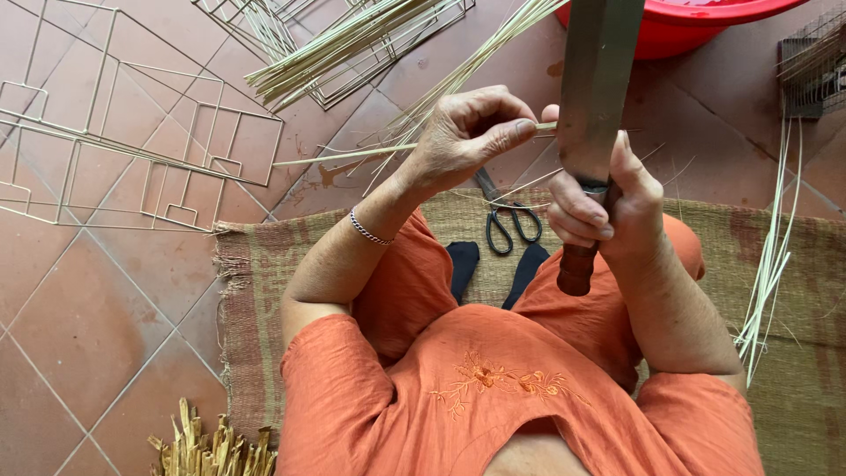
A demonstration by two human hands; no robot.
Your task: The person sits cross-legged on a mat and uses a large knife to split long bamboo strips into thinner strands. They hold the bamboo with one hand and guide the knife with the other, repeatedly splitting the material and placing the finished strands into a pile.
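My right hand (599,198) grips the brown wooden handle of a big knife (597,79), whose broad metal blade points up and away from me. My left hand (471,132) pinches a thin pale bamboo strip (352,155) between thumb and fingers, and holds its end against the blade's left side. The strip runs off to the left over the floor. A silver bracelet sits on my left wrist. I sit on a woven mat (256,264) in orange clothes.
Black-handled scissors (509,220) lie on the mat beyond my hands. Wire frames (132,150) and bundles of bamboo strips (344,44) lie on the tiled floor. A red basin (687,26) stands at top right. Loose strips (771,256) lie right, cut scraps (211,449) bottom left.
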